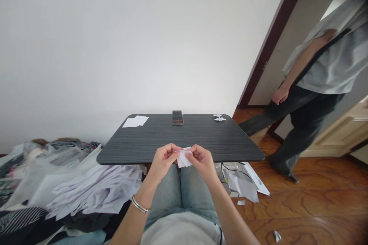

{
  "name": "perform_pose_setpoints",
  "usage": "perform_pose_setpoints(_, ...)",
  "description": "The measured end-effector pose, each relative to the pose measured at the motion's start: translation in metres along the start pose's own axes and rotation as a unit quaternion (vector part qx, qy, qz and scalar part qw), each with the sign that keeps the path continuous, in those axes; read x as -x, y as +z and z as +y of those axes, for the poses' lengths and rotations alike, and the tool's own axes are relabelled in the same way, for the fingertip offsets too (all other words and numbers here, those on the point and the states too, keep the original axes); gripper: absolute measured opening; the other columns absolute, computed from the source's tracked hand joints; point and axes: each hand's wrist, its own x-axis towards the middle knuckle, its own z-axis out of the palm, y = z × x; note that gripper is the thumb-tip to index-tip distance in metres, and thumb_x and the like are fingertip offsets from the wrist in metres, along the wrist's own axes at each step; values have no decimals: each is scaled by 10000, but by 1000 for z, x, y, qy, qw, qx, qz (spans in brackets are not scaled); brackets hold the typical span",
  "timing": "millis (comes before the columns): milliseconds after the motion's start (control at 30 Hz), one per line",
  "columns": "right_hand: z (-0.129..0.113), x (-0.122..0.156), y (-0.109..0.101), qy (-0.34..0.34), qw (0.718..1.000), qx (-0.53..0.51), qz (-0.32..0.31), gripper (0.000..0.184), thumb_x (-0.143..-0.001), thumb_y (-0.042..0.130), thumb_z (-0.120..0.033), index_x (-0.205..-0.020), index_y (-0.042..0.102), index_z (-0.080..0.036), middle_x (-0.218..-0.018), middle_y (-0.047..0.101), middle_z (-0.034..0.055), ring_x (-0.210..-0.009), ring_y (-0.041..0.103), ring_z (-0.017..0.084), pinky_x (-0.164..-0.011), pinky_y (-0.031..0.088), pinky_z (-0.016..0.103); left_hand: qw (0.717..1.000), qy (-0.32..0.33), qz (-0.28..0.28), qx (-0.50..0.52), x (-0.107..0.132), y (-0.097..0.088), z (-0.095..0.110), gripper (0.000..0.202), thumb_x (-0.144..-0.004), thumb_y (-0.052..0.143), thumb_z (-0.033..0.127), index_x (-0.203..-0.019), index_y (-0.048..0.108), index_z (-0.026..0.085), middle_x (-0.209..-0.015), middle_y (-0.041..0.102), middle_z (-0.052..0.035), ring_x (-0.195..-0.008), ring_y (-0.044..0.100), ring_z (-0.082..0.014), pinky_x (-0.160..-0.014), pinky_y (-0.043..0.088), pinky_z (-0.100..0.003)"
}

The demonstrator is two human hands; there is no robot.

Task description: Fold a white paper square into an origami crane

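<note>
At the near edge of the worktop (155, 136), the left grip (166, 156) and the right grip (202, 157) are pinching one small folded paper (184, 159) between thumbs and fingers, the left one grasping its left side and the right one its right side. The paper is showing white between them, above the jeans (165, 193); whether it is touching the worktop, I cannot tell. A bracelet (140, 204) is circling the left wrist.

Toward the far left corner, white sheets (135, 121) are lying flat and overlapping. A phone (177, 118) is resting at the middle of the far edge, and two white cranes (219, 119) are standing close together near the far right corner.

Left of the worktop, clothes (97, 187) are lying in a heap. Under its right side, papers (244, 187) are lying near a dark cable (237, 169), while scraps (241, 202) are dotting the wooden floor (324, 206). By the doorway on the right, another person (324, 61) is striding, one arm hanging forward.
</note>
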Motion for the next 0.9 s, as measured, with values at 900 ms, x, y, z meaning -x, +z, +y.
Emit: perform_pose_setpoints(900,-9,2,2,-38,997,-57,22,137,-734,605,-263,-633,556,-184,-580,452,-32,-510,372,98,-489,271,224,997,52,-21,-57,5,-4,6,128,-703,655,239,-743,679,120,-705,675,-48,-640,603,-140,-618,488,-240)
